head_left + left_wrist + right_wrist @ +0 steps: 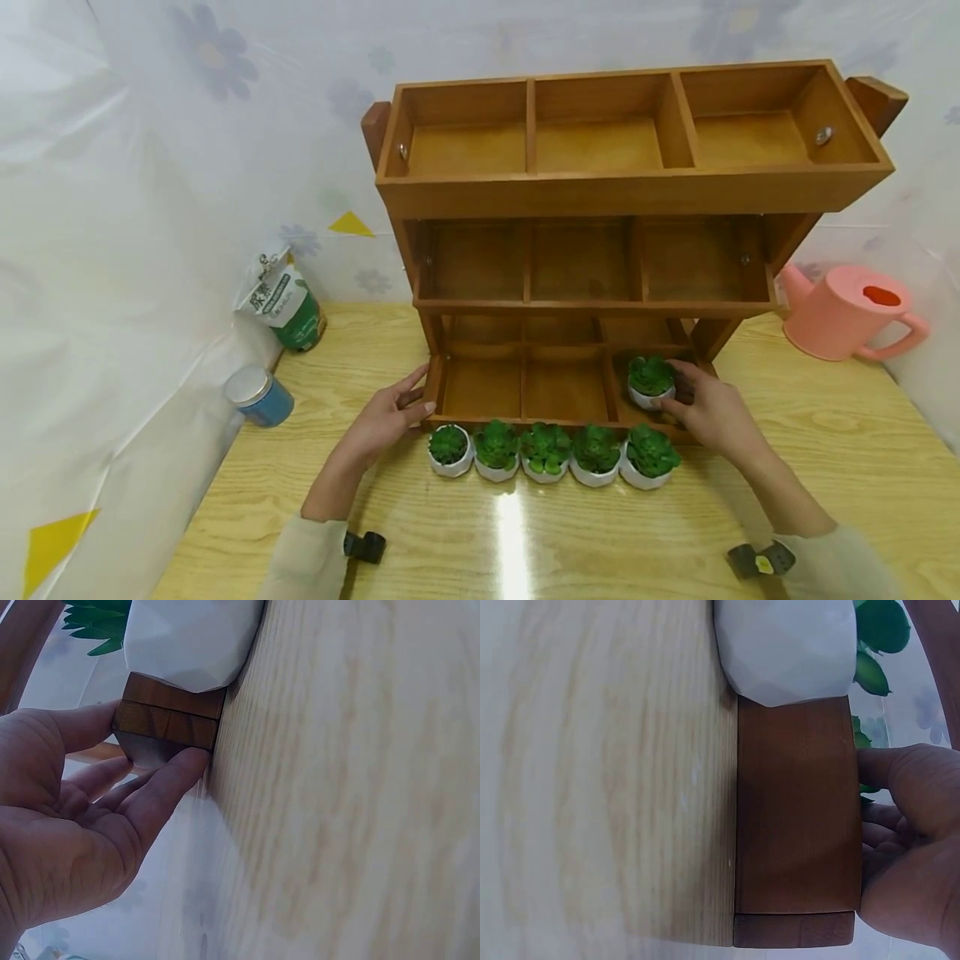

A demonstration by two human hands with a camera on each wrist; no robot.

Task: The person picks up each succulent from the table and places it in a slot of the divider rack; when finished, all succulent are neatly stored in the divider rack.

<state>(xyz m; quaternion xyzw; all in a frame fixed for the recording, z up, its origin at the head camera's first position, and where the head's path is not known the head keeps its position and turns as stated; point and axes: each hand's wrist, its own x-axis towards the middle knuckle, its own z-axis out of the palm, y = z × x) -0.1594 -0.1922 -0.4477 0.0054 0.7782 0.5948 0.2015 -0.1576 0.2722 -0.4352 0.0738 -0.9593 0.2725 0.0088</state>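
A three-tier wooden shelf (pixel 633 197) with divided compartments stands on the table. In its bottom right compartment is a potted succulent (pixel 651 377) in a white faceted pot, tilted slightly. My right hand (pixel 712 412) holds this pot from the right, thumb at the front; in the right wrist view the shelf's front board (pixel 799 810) hides most of the pot. My left hand (pixel 382 423) touches the left end of the bottom tier, its fingers (pixel 169 784) against the wooden corner (pixel 169 712). Several more potted succulents (pixel 497 450) line up along the shelf's front.
To the left, a blue jar (pixel 262 398) with a silver lid and a clipped green-and-white bag (pixel 288 304) stand by the plastic-covered wall. A pink watering can (pixel 847 312) is at the right of the shelf. The wooden table (pixel 585 542) reflects a bright light strip.
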